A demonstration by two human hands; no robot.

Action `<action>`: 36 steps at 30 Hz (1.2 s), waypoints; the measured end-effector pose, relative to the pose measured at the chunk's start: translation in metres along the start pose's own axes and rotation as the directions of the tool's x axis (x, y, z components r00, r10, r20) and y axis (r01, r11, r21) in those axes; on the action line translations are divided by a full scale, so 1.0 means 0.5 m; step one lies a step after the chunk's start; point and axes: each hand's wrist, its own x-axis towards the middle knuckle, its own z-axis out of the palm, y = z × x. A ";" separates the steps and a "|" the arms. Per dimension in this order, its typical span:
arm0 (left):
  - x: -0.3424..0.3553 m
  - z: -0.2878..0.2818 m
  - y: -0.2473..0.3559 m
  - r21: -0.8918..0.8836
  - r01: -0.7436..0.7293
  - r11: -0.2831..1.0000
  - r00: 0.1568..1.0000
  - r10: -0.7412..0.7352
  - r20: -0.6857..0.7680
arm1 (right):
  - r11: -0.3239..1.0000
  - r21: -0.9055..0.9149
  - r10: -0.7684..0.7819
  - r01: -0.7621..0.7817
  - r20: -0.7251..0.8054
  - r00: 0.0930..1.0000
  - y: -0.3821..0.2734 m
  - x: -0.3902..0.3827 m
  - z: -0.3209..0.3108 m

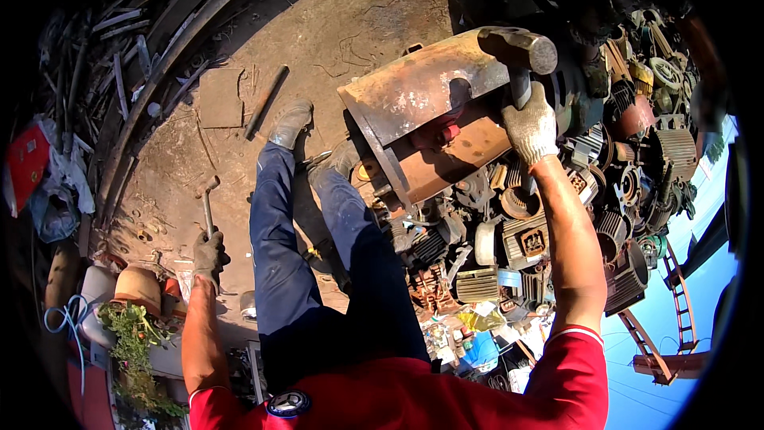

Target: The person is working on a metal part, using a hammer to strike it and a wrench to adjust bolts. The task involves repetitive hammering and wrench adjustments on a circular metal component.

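My right hand (531,126), in a pale work glove, is closed round the handle of a heavy hammer (541,56). The hammer is raised, its thick steel head uppermost in view beside a large rusty metal casing (430,84). Low on the left, my left hand (209,256) wears a dark, dirty glove. It grips the thin shaft of a small hammer-like tool (208,201) with a short crosswise head. The casing lies in front of my feet, its opening facing me. Inside it is a small red part (447,134); shadow hides the rest.
A pile of scrap motor housings (525,239) fills the right side. A metal bar (267,102) and a flat square plate (221,98) lie on the dirt floor. Long curved metal strips (151,80) edge the left. Potted plants (135,334) stand at lower left.
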 end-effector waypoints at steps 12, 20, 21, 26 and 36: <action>0.023 0.042 -0.055 -0.023 -0.009 1.000 0.999 0.010 0.047 | 0.972 -0.161 -0.127 0.172 0.259 0.958 0.027 0.104 0.133; -0.040 0.005 -0.136 0.076 -0.008 0.997 0.999 0.011 -0.041 | 0.917 -0.102 -0.364 0.385 0.178 0.914 -0.112 0.142 0.032; -0.033 0.011 -0.156 0.067 0.000 0.998 0.997 0.006 -0.079 | 0.942 -0.081 -0.313 0.325 0.132 0.941 -0.110 0.156 0.045; 0.030 0.009 -0.193 0.077 0.083 0.994 0.996 -0.081 -0.028 | 0.947 -0.258 -0.138 0.194 0.220 0.966 0.073 0.297 0.165; 0.018 0.028 -0.180 0.010 0.042 0.999 0.998 -0.042 -0.039 | 0.971 -0.231 -0.045 0.054 0.046 0.998 0.150 0.144 0.046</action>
